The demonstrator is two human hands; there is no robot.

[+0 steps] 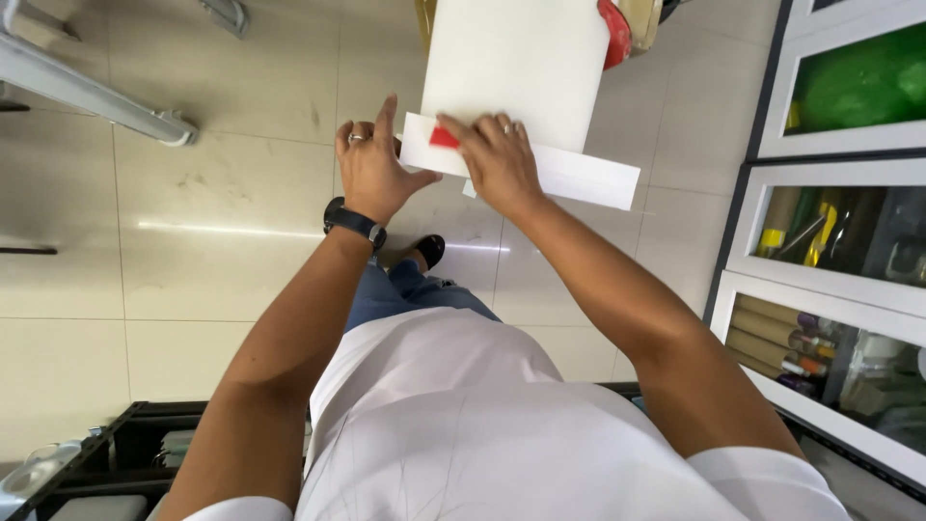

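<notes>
Head view, looking straight down over the person's own white shirt (482, 434) to a pale tiled floor (222, 174).

Both hands work at the lower edge of a white sheet (516, 68), held up in front of the body, well above the floor. A folded white strip (579, 178) runs along the sheet's bottom edge and sticks out to the right.

Right hand (497, 159): fingers curled, pressing a small red scraper-like piece (443, 138) flat against the strip. Grip closed on it from above; only a corner of the red piece shows.

Left hand (371, 169): open, fingers spread, index pointing up, thumb tip on the strip's left end. It steadies, nothing enclosed. Ring on a finger, black watch (354, 222) on the wrist.

Doing the step well, judged from this:
- keep the left thumb pinning the strip's end so it can't slide
- keep the red piece flat and the pressure even along the fold
- work from the held end toward the free right end, so the crease stays straight
- the sheet seems unsupported behind, so press lightly or it may buckle

Around: glass-fronted cabinets (830, 251) at right with rolls and tools inside, metal frame leg (87, 92) top left, dark rack (116, 463) bottom left.
</notes>
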